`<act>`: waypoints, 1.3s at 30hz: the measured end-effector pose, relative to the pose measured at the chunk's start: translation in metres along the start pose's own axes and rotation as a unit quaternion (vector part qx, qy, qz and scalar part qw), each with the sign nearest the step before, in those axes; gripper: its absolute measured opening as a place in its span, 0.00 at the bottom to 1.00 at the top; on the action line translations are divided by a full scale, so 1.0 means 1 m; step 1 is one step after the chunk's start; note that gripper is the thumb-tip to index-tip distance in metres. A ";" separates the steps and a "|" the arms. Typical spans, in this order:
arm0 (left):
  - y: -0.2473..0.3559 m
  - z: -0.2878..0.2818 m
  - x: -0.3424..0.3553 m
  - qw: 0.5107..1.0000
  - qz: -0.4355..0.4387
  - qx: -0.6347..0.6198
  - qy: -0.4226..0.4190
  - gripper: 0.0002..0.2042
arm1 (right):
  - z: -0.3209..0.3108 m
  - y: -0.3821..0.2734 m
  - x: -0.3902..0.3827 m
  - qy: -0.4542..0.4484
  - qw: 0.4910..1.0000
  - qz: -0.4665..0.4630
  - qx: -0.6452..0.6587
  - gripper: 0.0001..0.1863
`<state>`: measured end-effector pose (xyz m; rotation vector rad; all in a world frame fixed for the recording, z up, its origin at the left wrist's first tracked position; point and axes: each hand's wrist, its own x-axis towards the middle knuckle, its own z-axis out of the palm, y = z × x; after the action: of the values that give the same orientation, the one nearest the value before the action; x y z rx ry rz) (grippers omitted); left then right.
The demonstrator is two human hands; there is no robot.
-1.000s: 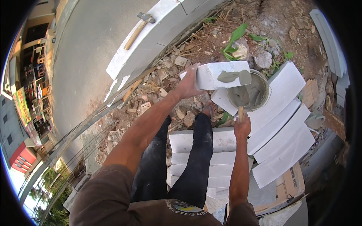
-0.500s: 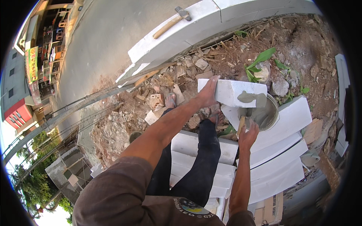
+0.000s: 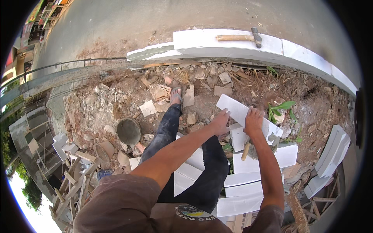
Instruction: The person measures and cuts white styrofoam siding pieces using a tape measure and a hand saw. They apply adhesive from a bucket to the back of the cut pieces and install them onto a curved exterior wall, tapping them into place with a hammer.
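A white lightweight block [image 3: 235, 105] is held up in front of me, slanting down to the right, with grey mortar smeared on its right end. My left hand [image 3: 220, 122] is closed on its near edge, towards the left. My right hand [image 3: 253, 119] is closed over the block farther right, fingers curled on its upper face. Below the right hand, a trowel's wooden handle [image 3: 245, 151] sticks out at the mortar bucket, and no hand is on it. My right forearm and the block hide most of the bucket.
Along the far side runs a low white block wall [image 3: 194, 39] with a hammer [image 3: 237, 38] on top. More white blocks [image 3: 244, 179] lie stacked near my legs. Rubble [image 3: 105, 97] covers the ground, and a round bucket [image 3: 128, 131] stands left. A green plant [image 3: 281, 106] grows at right.
My right hand has let go of the trowel and moved up onto the block. The block now tilts down to the right. My view has turned, so the wall lies straighter across the top.
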<state>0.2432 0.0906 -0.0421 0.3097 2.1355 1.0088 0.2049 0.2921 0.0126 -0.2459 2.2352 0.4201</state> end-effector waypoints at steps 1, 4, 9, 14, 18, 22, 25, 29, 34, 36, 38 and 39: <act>-0.012 -0.022 -0.021 0.999 -0.005 -0.037 0.002 0.41 | -0.008 -0.001 -0.001 -0.031 0.999 0.014 0.018 0.67; -0.062 -0.110 -0.090 0.995 -0.030 -0.079 0.047 0.36 | 0.005 -0.007 0.006 -0.009 0.999 0.022 -0.047 0.71; -0.178 -0.246 -0.210 0.964 -0.231 -0.027 0.131 0.28 | 0.007 -0.013 0.022 -0.047 0.996 0.042 -0.068 0.75; -0.248 -0.323 -0.306 0.924 -0.322 0.000 0.205 0.27 | 0.002 -0.024 0.033 -0.070 0.994 0.043 -0.078 0.74; -0.270 -0.317 -0.344 0.904 -0.360 -0.052 0.224 0.26 | -0.004 -0.028 0.041 -0.090 0.994 0.022 -0.067 0.75; -0.226 -0.287 -0.310 0.889 -0.372 -0.132 0.234 0.27 | -0.002 -0.029 0.046 -0.134 0.990 0.039 -0.034 0.77; -0.189 -0.251 -0.282 0.874 -0.370 -0.201 0.241 0.27 | -0.006 -0.032 0.051 -0.160 0.986 0.035 -0.040 0.76; -0.119 -0.251 -0.236 0.881 -0.341 -0.220 0.243 0.24 | -0.016 -0.025 0.058 -0.159 0.986 0.041 -0.019 0.74; -0.104 -0.236 -0.261 0.857 -0.356 -0.255 0.273 0.23 | -0.046 -0.002 0.045 -0.132 0.991 0.008 0.028 0.72; -0.109 -0.225 -0.284 0.840 -0.371 -0.277 0.282 0.25 | -0.078 0.009 0.026 -0.113 0.992 -0.023 0.058 0.71; -0.119 -0.209 -0.306 0.803 -0.395 -0.336 0.293 0.26 | -0.139 0.009 -0.003 -0.088 0.992 -0.055 0.076 0.68; -0.122 -0.201 -0.314 0.800 -0.404 -0.332 0.295 0.26 | -0.159 0.011 -0.018 -0.065 0.992 -0.072 0.075 0.68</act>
<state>0.3294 -0.2588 0.1149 -1.3034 1.8900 1.2984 0.1008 0.2429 0.1242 -0.2883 2.0931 0.1837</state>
